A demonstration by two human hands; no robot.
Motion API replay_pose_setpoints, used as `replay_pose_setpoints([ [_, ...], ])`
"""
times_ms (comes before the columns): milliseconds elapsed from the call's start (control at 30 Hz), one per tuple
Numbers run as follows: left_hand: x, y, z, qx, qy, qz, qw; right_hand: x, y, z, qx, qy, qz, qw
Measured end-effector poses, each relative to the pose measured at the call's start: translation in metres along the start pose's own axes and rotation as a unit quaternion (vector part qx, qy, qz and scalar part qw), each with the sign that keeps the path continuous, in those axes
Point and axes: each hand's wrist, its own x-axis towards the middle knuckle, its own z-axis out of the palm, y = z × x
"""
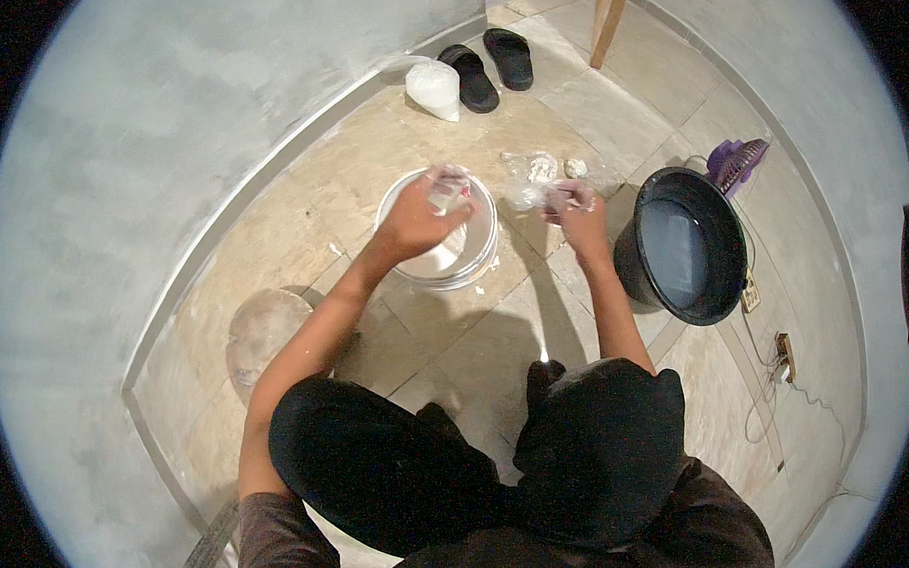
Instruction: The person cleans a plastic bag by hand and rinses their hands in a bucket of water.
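Note:
Over the white bucket [490, 245] is my left hand [424, 217], its blurred fingers coated in white. They are closed around a small pale, partly clear piece with a red spot, whose kind I cannot make out. A whitish substance lies inside the bucket. To the right, my right hand [575, 212] has curled, whitened fingers at the edge of a clear plastic sheet or bag [523, 167] on the floor. Whether those fingers grip anything is hidden by blur. White lumps [542, 168] rest on the plastic, with another white lump [576, 168] beside them.
A black tub [629, 268] of cloudy liquid stands right, before a purple fan [736, 164]. A knotted white bag [434, 89] and black slippers [472, 80] sit by the far wall. A round stool [266, 336] is left; wires and a socket [783, 351] lie right.

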Motion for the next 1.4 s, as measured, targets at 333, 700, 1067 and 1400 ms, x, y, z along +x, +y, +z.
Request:
replay_pose_setpoints([
  [333, 0.001, -0.055, -0.021, 0.208, 0.167, 0.102, 0.958, 0.051, 0.079, -0.02, -0.328, 0.129, -0.053, 0.934],
  [700, 0.032, 0.026, 0.004, -0.4, -0.207, 0.101, 0.887, 0.0, -0.078, -0.045, 0.1, 0.033, 0.067, 0.992],
  [1067, 0.16, 0.15, 0.184, 0.103, -0.379, 0.311, 0.865, -0.024, -0.095, -0.209, -0.064, 0.075, 0.14, 0.985],
  [1400, 0.178, 0.108, 0.342, 0.399, -0.342, 0.33, 0.784, 0.008, 0.058, -0.26, -0.476, -0.151, 0.209, 0.841],
])
